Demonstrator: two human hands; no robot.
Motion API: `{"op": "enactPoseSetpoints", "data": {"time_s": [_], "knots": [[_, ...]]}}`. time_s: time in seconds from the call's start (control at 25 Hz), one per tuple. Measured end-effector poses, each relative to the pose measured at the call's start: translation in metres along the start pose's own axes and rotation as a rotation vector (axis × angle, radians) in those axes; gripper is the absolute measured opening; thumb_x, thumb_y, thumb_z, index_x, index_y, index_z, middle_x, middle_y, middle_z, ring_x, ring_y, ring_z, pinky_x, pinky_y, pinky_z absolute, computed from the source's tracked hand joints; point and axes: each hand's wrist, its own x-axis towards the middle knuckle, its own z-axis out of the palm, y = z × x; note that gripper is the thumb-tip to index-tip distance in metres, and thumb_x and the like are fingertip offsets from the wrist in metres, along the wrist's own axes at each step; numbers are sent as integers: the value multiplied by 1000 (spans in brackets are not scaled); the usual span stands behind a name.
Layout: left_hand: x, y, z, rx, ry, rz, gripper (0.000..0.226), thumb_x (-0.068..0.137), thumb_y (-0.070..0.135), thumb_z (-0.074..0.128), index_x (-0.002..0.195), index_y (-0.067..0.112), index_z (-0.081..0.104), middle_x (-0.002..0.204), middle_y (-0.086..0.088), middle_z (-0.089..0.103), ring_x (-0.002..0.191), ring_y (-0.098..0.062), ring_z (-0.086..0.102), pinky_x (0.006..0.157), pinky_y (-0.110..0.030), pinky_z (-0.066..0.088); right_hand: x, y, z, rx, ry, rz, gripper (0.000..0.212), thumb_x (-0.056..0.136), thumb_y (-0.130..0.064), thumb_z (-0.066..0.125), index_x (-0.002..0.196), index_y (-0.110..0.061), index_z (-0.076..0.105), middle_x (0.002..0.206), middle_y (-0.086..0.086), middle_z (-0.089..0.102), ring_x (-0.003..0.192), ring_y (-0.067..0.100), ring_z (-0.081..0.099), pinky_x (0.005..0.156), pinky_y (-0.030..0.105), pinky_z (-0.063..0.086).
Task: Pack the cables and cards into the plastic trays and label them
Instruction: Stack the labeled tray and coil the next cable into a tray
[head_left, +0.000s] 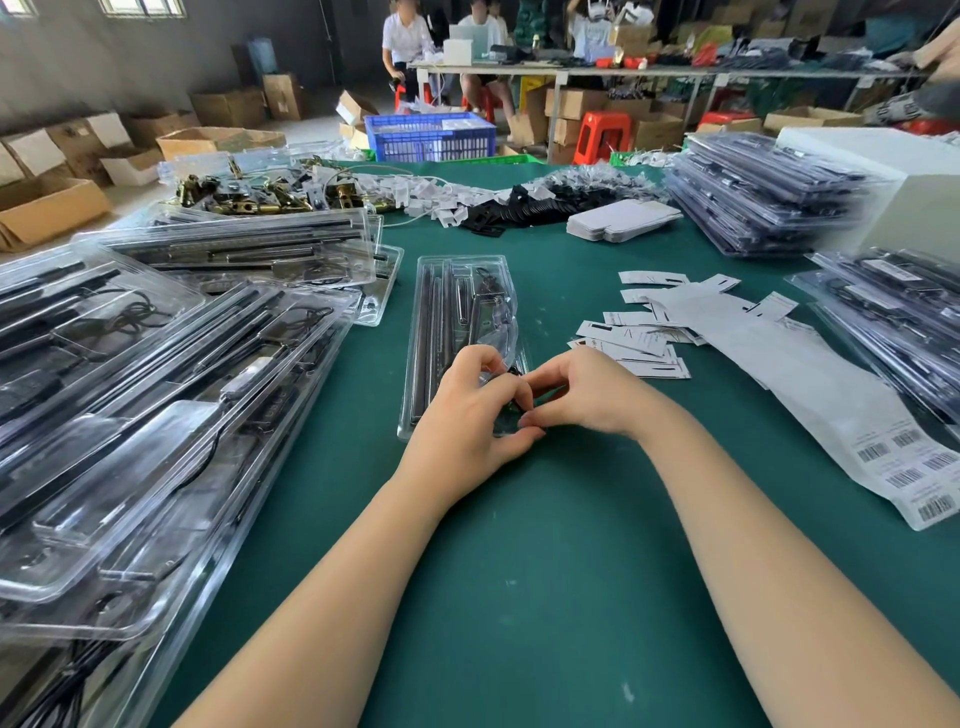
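Both the left hand (467, 410) and right hand (582, 395) are pinching a small black cable (515, 372) over the clear tray (457, 291) beneath the fingers, risking it springing out or snagging on the tray's edge.

Your left hand (467, 415): tray stacks (156, 415) close off its left. Your right hand (582, 395): cards (631, 345) and label strip (810, 395) lie just right. Bare mat (545, 545) behind both wrists; the tray (457, 291) lies ahead.

Small black part (514, 372) mostly hidden between fingers, tray stacks (130, 415) cut by left edge, background workers blurred
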Motion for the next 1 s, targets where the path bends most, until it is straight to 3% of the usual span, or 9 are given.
{"op": "enactPoseSetpoints", "data": {"time_s": [0.08,0.2,0.32,0.48,0.6,0.68,0.84,0.92,1.0], "knots": [[0,-1,0,3,10,9,24,72,26,79,89,20,64,109,7,32,98,-17,49,87,-28,44,1,0,7,-88,57,1,23,72,-19,82,81,-38,74,85,-6,74,77,4,62,79,26,51],[0,0,0,8,-2,23,23,73,25,79,87,18,63,109,7,33,97,-19,50,86,-29,45,4,2,17,-163,152,-92,15,75,-17,76,81,-30,77,76,-1,73,64,8,55,65,26,45],[0,1,0,28,-10,30,21,74,24,78,88,16,64,109,6,34,100,-20,49,86,-29,45,7,4,25,-245,224,-177,8,80,-13,71,81,-14,79,87,5,73,77,17,62,70,31,46],[-1,2,0,14,-23,17,18,74,20,76,89,16,67,110,1,40,100,-21,50,87,-31,45,16,7,39,-367,324,-150,15,80,-8,67,67,-1,70,94,14,59,84,29,55,69,36,40],[-1,4,0,25,6,43,11,77,10,69,87,13,67,109,-5,44,96,-24,51,83,-35,48,16,9,31,-414,219,-197,13,81,-7,65,72,-1,73,95,13,63,88,29,57,75,36,42],[0,2,0,44,18,73,18,78,-3,58,87,10,67,107,-8,46,91,-27,52,78,-37,49,16,9,27,-431,152,-234,16,83,-10,64,73,0,72,92,13,65,86,28,57,75,35,42],[-2,-2,1,-21,86,85,25,75,-9,51,78,10,66,106,-6,51,85,-20,55,72,-28,46,15,9,41,-348,380,-176,7,76,-16,70,81,-11,71,76,5,64,75,23,52,64,35,40],[-3,-2,1,-87,149,36,19,75,-8,55,76,11,58,101,-1,53,84,-16,54,67,-30,45,14,10,49,-290,462,-113,17,75,-21,74,83,-14,61,81,1,64,79,23,52,67,37,42],[-3,-5,1,-135,184,-43,21,77,-3,60,86,14,51,99,2,54,89,-15,55,71,-35,48,15,13,54,-234,523,-72,26,74,-26,77,83,-18,53,81,-3,61,81,23,52,69,36,41]]}}
